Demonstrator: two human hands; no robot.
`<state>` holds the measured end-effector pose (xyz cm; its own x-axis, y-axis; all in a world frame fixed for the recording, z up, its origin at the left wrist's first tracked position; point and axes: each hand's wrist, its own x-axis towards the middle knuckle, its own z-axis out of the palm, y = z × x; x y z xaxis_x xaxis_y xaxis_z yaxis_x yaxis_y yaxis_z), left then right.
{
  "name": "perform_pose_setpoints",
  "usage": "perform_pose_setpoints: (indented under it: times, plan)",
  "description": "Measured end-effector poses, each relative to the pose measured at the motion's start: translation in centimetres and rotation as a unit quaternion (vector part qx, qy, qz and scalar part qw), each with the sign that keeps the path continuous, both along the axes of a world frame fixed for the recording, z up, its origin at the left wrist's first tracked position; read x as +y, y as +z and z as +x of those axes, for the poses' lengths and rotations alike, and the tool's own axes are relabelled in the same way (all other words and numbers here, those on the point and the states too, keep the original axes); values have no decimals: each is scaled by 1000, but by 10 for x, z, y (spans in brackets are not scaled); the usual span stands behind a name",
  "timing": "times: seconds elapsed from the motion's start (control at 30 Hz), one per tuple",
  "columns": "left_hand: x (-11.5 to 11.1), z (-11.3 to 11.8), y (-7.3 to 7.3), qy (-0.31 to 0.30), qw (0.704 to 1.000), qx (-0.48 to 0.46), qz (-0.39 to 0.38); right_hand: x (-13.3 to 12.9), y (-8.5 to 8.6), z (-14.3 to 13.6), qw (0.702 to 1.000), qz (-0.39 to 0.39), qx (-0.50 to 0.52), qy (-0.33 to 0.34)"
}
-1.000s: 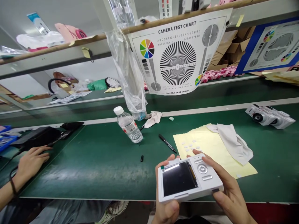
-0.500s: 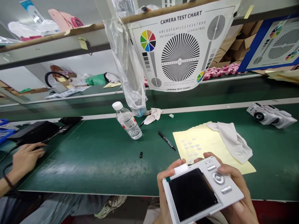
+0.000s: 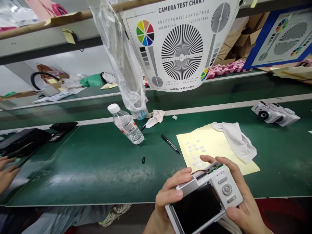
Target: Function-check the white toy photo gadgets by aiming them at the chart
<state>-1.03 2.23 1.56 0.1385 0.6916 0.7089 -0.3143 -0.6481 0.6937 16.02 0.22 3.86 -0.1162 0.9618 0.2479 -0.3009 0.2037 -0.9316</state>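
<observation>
A silver digital camera [image 3: 198,208] with a dark screen is held between both hands, its back turned up towards me. My left hand [image 3: 168,198] is closed round its left side, with fingers on the top edge. On the right, my right hand [image 3: 243,201] grips the button side, thumb below the buttons and fingers over the far edge. The camera's top edge is open, showing a green circuit board and thin wires. Beyond it lies a yellow sheet [image 3: 214,143] with several small white pieces and a white cloth [image 3: 240,143] on it.
A water bottle [image 3: 126,125], a black marker [image 3: 170,143] and its cap [image 3: 143,160] are on the green bench [image 3: 97,169]. More white cameras [image 3: 275,113] sit at right. A camera test chart [image 3: 181,48] hangs ahead. Another person's hand [image 3: 7,174] is at far left.
Both hands have tilted the camera, so its open top edge with board and wires now shows. My right thumb has moved below the buttons. The other person's hand has shifted left.
</observation>
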Motion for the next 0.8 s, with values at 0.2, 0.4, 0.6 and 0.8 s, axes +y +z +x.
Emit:
perform_pose_setpoints:
  times: [0.2, 0.4, 0.6, 0.8]
  plan:
    - [6, -9, 1, 41, 994, 78, 69, 7, -6, 0, 999, -22, -28, -1]
    - [9, -12, -1, 17, 995, 80, 59, 10, -7, 3, 997, -18, -78, -16]
    - [12, -20, 0, -42, 990, 132, -7, 15, 2, 13, 992, 49, -115, -5]
    - [16, -22, 1, -25, 980, 197, 16, 16, 3, 12, 974, 148, -152, -84]
